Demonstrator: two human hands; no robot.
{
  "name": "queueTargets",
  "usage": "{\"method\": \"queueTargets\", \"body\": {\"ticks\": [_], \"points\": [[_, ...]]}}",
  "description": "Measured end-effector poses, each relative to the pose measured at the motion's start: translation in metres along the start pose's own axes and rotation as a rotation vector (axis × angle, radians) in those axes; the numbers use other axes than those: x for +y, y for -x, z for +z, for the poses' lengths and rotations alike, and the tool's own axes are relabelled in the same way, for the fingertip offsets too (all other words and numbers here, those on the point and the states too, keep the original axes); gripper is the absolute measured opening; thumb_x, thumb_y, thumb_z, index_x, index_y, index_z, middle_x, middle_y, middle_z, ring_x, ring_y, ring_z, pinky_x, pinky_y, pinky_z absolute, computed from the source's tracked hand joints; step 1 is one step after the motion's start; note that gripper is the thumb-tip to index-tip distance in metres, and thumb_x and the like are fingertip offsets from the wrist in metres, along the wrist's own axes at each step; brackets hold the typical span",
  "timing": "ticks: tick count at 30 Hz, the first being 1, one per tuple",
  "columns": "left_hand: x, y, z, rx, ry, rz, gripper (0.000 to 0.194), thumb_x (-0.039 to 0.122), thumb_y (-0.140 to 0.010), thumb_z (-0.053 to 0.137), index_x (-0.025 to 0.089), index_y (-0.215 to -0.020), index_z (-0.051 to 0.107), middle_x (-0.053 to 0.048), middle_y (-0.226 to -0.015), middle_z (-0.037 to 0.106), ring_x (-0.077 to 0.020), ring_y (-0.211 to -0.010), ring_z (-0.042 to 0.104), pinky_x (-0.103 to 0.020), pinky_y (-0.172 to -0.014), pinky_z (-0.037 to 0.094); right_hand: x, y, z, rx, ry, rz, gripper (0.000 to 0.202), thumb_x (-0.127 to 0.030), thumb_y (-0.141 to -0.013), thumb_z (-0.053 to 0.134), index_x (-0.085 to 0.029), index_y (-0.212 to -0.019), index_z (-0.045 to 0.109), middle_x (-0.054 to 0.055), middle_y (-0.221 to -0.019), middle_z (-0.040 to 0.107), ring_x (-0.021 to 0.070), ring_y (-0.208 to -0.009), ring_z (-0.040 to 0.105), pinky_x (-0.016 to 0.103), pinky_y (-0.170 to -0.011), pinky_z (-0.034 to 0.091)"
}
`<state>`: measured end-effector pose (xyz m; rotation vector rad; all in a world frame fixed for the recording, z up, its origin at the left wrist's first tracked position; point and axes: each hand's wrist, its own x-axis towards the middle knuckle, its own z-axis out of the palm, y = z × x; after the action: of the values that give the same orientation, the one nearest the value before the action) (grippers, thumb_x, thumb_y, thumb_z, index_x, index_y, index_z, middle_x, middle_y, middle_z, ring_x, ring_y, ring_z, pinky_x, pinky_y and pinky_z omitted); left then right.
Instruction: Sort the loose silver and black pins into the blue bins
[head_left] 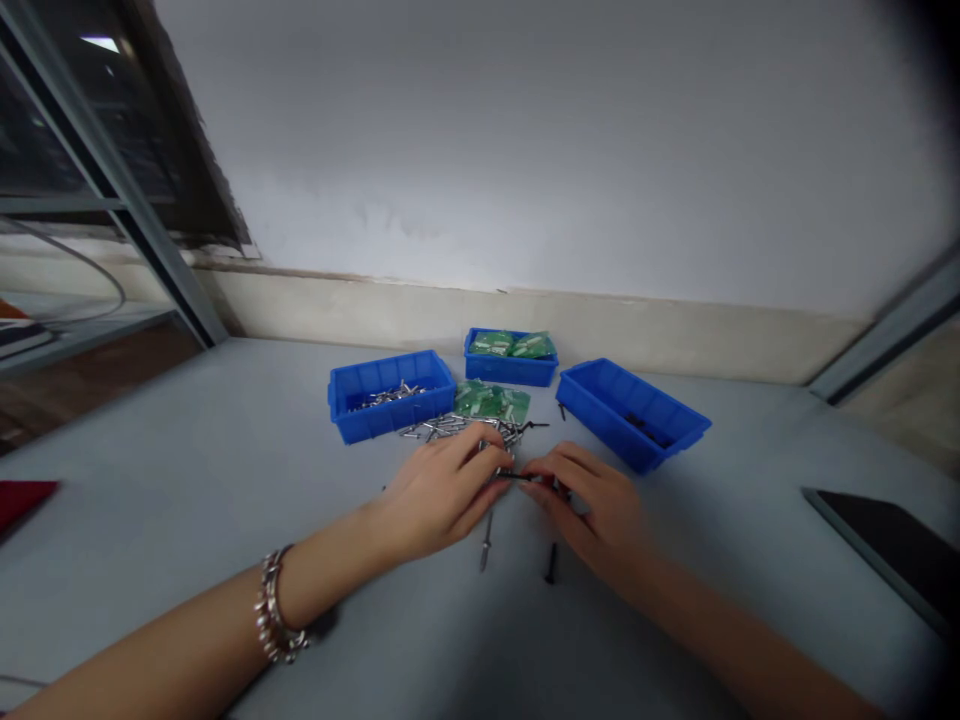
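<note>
A black screw [515,476] spans the space just below the frame's center, its ends pinched by the left hand [442,490] and right hand [600,500], beyond which lie silver pins [442,426], a green packet [484,399] and three blue bins [401,420] across mid-frame.

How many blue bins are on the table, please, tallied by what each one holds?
Silver pieces: 1, the left bin
Green packets: 1, the middle bin
Black pieces: 1, the right bin
Total: 3 bins
</note>
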<state>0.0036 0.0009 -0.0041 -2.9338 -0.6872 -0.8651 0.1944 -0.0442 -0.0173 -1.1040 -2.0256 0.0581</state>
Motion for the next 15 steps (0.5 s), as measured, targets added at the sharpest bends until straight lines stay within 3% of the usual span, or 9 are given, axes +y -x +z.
{"method": "queueTargets", "body": {"ticks": [11, 15], "points": [[-0.0001, -0.0005, -0.0006, 0.021, 0.000, 0.030, 0.018, 0.022, -0.091, 0.035, 0.014, -0.094, 0.051, -0.009, -0.096, 0.051, -0.0160, -0.079, 0.052, -0.028, -0.064, 0.048, -0.0032, -0.0005, -0.0017, -0.044, 0.014, 0.041, 0.017, -0.030, -0.088, 0.044, -0.022, -0.087, 0.059, 0.003, -0.077, 0.058, 0.0172, -0.072, 0.057, 0.029, -0.061, 0.045], [0.0005, 0.0002, -0.0018, 0.014, 0.005, 0.012, 0.019, 0.021, -0.090, 0.035, 0.014, -0.095, 0.052, -0.009, -0.096, 0.051, -0.0165, -0.080, 0.053, -0.029, -0.064, 0.048, -0.0031, 0.0002, -0.0017, -0.058, 0.033, 0.066, 0.018, -0.034, -0.087, 0.046, -0.020, -0.095, 0.056, 0.002, -0.077, 0.057, 0.0159, -0.070, 0.056, 0.028, -0.063, 0.045]]}}
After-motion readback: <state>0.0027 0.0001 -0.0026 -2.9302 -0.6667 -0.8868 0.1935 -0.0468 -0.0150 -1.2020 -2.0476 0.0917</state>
